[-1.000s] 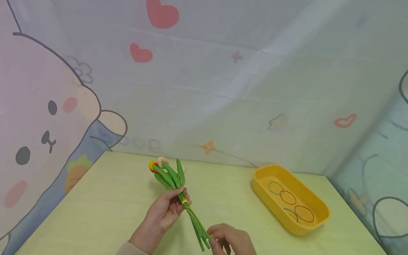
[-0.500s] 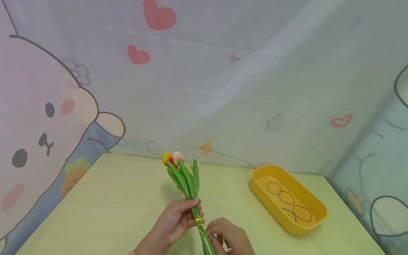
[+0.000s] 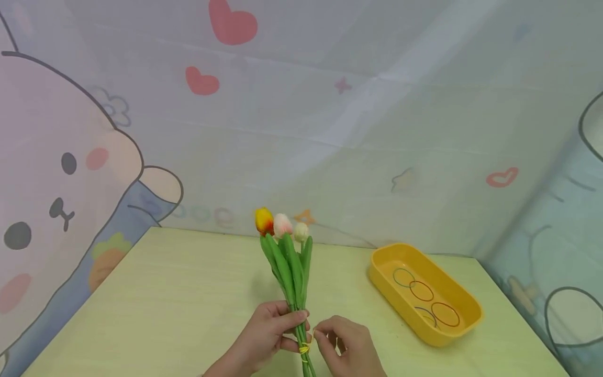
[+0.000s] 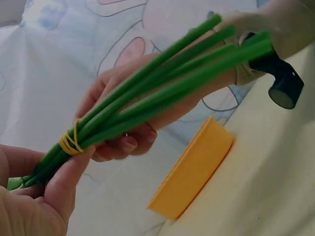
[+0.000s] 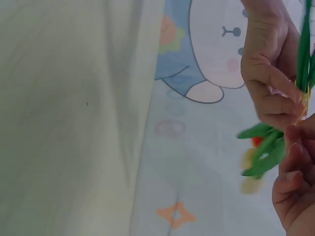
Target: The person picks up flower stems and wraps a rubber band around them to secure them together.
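My left hand point(image 3: 266, 335) grips a bunch of artificial tulips point(image 3: 293, 267) by the green stems, upright with a slight tilt. Yellow-red, pink and white blooms top it. Below those fingers a yellow rubber band point(image 3: 304, 350) is wound around the stems; the left wrist view shows several turns of the band point(image 4: 70, 140) beside my left thumb. Close on the right, my right hand point(image 3: 350, 345) pinches a strand of this band drawn out from the stems. In the right wrist view my right hand point(image 5: 295, 191) partly hides the bunch.
A yellow tray point(image 3: 400, 306) stands on the right of the pale table point(image 3: 188, 293), with several coloured rubber bands point(image 3: 445, 314) inside. Behind the table hangs a printed cloth point(image 3: 301, 131) with hearts and a cartoon animal.
The bunch has moved right and turned more upright in my left hand. My right hand has gone from the stem ends up to the band and now pulls a strand out.
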The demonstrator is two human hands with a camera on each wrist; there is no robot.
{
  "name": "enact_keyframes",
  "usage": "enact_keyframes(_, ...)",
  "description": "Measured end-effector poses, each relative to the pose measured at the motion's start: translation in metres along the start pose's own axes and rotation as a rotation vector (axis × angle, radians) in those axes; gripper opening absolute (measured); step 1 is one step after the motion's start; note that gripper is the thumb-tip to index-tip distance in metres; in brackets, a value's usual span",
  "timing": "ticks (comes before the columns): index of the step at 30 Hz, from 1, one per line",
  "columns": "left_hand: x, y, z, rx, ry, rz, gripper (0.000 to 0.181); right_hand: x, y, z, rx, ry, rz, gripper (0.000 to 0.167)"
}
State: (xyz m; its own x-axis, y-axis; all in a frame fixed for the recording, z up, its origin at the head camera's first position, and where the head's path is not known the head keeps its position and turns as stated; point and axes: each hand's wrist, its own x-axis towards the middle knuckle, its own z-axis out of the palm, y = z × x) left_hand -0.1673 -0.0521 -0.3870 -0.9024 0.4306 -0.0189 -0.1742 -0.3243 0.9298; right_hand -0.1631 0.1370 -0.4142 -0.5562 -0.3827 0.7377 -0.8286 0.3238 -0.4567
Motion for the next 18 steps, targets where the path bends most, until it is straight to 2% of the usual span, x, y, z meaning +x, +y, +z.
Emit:
enact_keyframes(2,0.0004,-0.0011,0.0009,0.067,0.007,0.014,0.016,-0.0008,-0.0002,-0.0007,0.049,-0.036,0.1,0.015)
enact_keyframes(5,0.0015,-0.0009,-0.0003,0.138,0.045,0.032,0.019,0.0002,-0.0021,-0.0027,0.15,-0.142,0.247,0.006)
enact_keyframes(9,0.0042,0.0002,-0.0048,0.161,0.077,0.038,0.02,0.0028,-0.0046,-0.004,0.255,-0.264,0.348,0.009)
enact_keyframes(14,0.0053,-0.0005,-0.0076,0.149,0.071,0.031,0.019,0.003,-0.0066,-0.0019,0.258,-0.311,0.393,0.009)
enact_keyframes(18,0.0049,-0.0006,-0.0082,0.163,0.088,0.022,0.021,0.0001,-0.0056,0.0016,0.244,-0.311,0.362,0.007)
